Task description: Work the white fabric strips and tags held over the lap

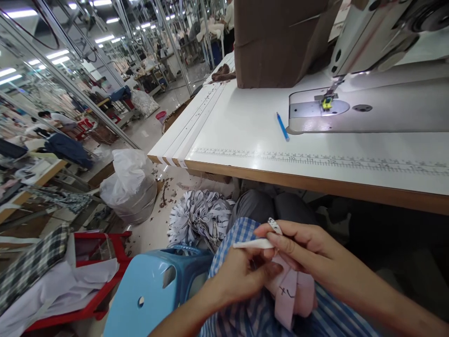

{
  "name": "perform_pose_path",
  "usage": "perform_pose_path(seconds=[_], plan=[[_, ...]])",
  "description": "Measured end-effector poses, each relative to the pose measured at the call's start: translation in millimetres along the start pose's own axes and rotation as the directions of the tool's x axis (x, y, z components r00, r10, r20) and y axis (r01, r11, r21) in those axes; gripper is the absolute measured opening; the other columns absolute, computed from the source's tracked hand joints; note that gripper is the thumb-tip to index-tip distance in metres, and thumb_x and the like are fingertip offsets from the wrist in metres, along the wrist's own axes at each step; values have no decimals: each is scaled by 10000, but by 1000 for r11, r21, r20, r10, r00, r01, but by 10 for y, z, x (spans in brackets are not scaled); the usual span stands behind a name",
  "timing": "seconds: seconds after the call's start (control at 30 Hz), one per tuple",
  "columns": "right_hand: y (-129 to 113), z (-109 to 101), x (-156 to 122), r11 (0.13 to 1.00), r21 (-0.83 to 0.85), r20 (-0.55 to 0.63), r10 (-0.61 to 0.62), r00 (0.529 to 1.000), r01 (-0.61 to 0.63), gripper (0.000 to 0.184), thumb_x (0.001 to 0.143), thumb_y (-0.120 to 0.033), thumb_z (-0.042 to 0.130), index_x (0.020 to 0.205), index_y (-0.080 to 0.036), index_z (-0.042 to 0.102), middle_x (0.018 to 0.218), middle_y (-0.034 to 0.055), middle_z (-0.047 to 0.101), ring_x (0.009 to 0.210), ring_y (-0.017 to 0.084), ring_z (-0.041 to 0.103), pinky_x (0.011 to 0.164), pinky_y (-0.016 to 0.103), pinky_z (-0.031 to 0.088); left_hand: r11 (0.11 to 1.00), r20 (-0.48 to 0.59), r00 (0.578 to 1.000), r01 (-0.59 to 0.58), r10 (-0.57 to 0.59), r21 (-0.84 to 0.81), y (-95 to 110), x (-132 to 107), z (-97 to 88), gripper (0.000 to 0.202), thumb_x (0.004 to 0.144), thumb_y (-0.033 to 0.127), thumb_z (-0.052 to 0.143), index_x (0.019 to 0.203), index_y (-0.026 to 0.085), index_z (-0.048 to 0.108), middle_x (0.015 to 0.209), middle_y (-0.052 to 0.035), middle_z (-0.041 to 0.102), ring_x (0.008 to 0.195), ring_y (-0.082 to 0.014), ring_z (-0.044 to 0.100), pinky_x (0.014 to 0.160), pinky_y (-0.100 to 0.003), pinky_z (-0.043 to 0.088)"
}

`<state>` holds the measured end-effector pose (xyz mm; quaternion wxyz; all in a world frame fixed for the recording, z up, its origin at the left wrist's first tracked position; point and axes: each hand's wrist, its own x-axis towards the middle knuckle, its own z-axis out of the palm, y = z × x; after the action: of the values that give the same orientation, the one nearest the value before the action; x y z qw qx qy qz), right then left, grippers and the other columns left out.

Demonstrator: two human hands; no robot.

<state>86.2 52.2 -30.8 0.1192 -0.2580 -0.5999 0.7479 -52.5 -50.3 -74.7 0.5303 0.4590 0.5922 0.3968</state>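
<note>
Low in the head view, at about 6 o'clock and below the sewing table's edge, both hands work over the lap: left hand pinches shut on the pink fabric piece, right hand closes on a white strip with a small printed tag at its fingertips. Pink piece looks thin, limp and light, likely to flop and slide, so a pinch near its top edge seems best.
</note>
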Motion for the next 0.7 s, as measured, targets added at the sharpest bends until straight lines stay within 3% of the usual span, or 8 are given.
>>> perform_pose_path(seconds=[0.1,0.17,0.23,0.37,0.53,0.6,0.7], plan=[[14,-47,-11,999,28,-20,22,1000,-21,612,836,-709,614,1108,-162,650,839,72,662,741,191,595,620,255,479,1000,26,999,-18,18,-1,23,57,-16,261,836,409,650,811,151,671,715,12,564,648,-117,476,605,-238,370],[16,-71,-21,1000,24,-36,10,999,-9,603,833,-698,628,1095,-157,674,811,62,649,723,178,575,621,250,464,1000,-11,1000,-24,24,10,-44,60,3,324,851,468,633,787,151,649,700,12,564,635,-122,501,599,-249,393],[22,-85,-28,1000,5,-46,-2,999,3,581,837,-687,635,1069,-158,697,747,39,607,674,154,527,588,236,421,998,-115,992,-39,45,55,-158,38,35,357,878,499,605,769,159,614,702,14,558,651,-136,527,626,-277,423],[46,-73,-7,1000,-8,-29,-10,1000,10,584,841,-699,629,1026,-152,716,624,-13,460,590,118,408,528,220,329,985,-334,936,-58,111,164,-366,-24,110,338,928,492,562,842,169,608,801,-7,596,753,-161,566,738,-344,471],[21,-20,49,998,62,-7,13,1000,-13,630,779,-738,664,972,-140,710,587,-39,397,538,93,344,491,202,309,982,-358,924,-79,137,170,-415,-45,198,361,911,475,615,752,151,624,651,22,583,579,-119,536,549,-248,441],[4,-14,58,996,84,-17,28,999,-27,628,760,-737,682,959,-142,708,568,-50,364,524,88,336,482,198,304,975,-425,889,-94,174,203,-428,-68,236,299,910,425,629,799,148,621,682,-1,612,596,-130,559,547,-244,455],[1,-22,54,993,105,-29,54,998,-51,629,744,-727,702,969,-140,704,615,-25,455,548,98,403,509,211,350,935,-455,835,-176,308,309,-461,-126,296,185,939,324,571,845,167,599,744,-40,656,657,-159,611,593,-257,486]])
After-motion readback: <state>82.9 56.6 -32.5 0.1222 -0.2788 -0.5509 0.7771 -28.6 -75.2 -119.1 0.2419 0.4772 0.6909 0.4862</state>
